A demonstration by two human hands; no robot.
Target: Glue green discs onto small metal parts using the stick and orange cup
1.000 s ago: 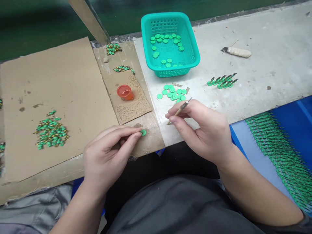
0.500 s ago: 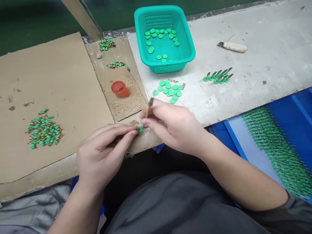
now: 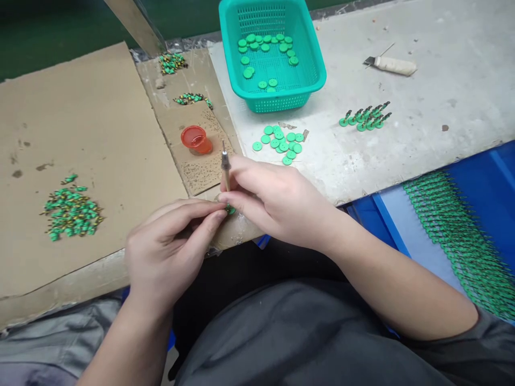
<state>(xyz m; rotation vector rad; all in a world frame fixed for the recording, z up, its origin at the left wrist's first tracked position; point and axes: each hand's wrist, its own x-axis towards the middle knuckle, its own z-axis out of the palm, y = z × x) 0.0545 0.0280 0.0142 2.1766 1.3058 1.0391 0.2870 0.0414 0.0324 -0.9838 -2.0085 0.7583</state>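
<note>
My left hand is closed in a pinch on a small green disc near the table's front edge, its edge partly hidden by the fingertips. Beside it, my right hand grips a thin tool with a wooden shaft, a dark collar and a narrow metal tip pointing up and away. The right fingertips are close to the disc; whether they touch it I cannot tell. Beyond the hands stands a red cup on a speckled cardboard piece. Loose green discs lie to its right.
At the back, a teal basket contains several green discs. Small green-and-gold pieces are heaped on the left cardboard. Discs with upright dark-tipped pieces stand on the right, near a wrapped knife. Rows of green pieces fill the lower right.
My right hand has shifted a little left, closer to the disc, and the tool has swung to lean slightly left with its metal tip visible. The left hand keeps its pinch.
</note>
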